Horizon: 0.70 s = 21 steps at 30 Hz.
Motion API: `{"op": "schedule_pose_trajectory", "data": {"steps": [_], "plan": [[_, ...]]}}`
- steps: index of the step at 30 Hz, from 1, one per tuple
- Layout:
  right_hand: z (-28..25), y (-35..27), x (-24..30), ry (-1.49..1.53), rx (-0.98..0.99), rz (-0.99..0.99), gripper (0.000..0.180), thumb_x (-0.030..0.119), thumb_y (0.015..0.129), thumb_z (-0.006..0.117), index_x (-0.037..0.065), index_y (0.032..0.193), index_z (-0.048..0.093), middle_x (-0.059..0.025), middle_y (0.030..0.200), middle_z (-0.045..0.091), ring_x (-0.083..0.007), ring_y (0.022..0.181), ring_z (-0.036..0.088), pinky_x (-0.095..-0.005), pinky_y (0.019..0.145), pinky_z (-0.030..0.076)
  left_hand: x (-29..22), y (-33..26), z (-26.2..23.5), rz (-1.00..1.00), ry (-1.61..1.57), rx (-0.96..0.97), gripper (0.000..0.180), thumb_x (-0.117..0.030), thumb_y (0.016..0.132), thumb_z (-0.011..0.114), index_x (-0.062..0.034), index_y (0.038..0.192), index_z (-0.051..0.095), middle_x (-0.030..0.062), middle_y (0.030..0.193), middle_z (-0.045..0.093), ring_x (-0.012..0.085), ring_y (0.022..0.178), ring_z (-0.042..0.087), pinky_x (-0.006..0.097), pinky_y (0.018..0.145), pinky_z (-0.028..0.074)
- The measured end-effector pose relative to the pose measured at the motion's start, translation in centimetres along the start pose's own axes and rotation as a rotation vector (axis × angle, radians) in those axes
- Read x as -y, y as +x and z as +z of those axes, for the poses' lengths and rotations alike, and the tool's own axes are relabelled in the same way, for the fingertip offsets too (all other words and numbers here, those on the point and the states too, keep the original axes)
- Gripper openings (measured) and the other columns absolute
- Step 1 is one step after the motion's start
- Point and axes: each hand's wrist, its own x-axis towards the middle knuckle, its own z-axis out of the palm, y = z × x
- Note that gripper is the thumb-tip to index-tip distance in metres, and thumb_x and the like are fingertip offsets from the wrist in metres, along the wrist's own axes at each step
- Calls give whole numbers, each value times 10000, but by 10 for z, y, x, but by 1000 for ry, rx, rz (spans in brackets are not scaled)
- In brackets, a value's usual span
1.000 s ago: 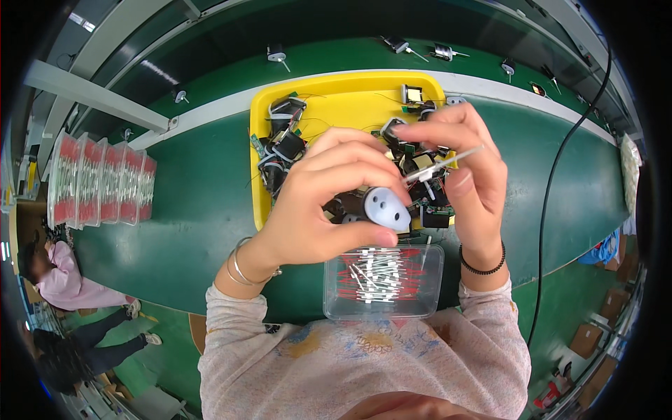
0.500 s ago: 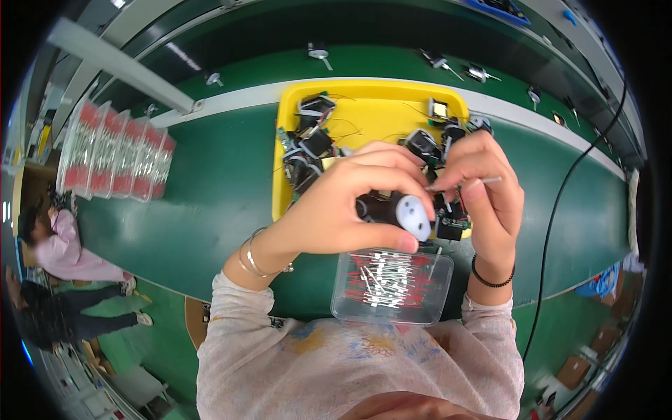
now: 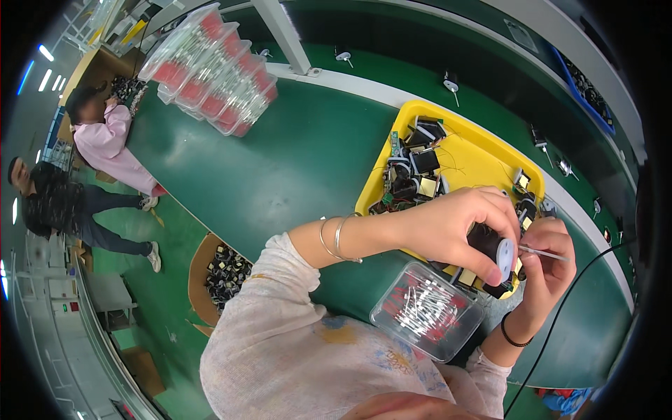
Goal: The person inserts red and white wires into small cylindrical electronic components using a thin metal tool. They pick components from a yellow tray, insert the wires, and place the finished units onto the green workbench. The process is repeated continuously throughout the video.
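Left hand gripping white-capped black part, right hand pinching thin rod

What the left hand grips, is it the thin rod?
No, the left hand holds a black part; the right hand pinches the rod.

The left forearm was extended toward the right of the view, and the left hand was cupped in a grip, its fingers arched above and its thumb opposed below. The right forearm was angled upward, with the right hand held just beside the left, its fingers curled into a pinch against the thumb.
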Motion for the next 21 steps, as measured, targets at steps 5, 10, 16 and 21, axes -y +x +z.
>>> {"op": "schedule_pose_trajectory", "data": {"steps": [5, 10, 16, 21], "plan": [[-1, 1, -2, 104, -173, -106, 165, 116, 781, 609, 17, 823, 484, -119, 791, 500, -203, 733, 492, -292, 620, 437, -3, 4, 3, 15, -54, -12, 232, -144, 606, 737, -62, 808, 658, 55, 909, 589, 206, 940, 511, 327, 856, 372], [-23, -5, 3, 183, -503, -139, 95, 73, 836, 524, 15, 893, 475, -120, 841, 512, -227, 761, 508, -304, 650, 455, 4, 6, 1, 21, 210, -114, 315, -102, 685, 698, -36, 978, 604, 79, 946, 609, 218, 988, 545, 321, 881, 395], [-8, -11, 21, 91, -463, -241, 193, 19, 740, 600, 1, 901, 496, -139, 782, 569, -234, 698, 571, -316, 556, 487, 8, 3, 14, -29, 209, -136, 383, 11, 774, 562, 13, 1142, 458, 129, 1016, 593, 179, 941, 568, 284, 857, 418], [-6, -18, 32, -370, -300, -415, 244, 12, 620, 713, 5, 818, 571, -125, 796, 604, -211, 694, 614, -299, 589, 549, 11, 0, 13, 149, 463, -138, 354, -17, 742, 640, -9, 1022, 423, 185, 987, 615, 237, 976, 570, 341, 884, 378]]}}
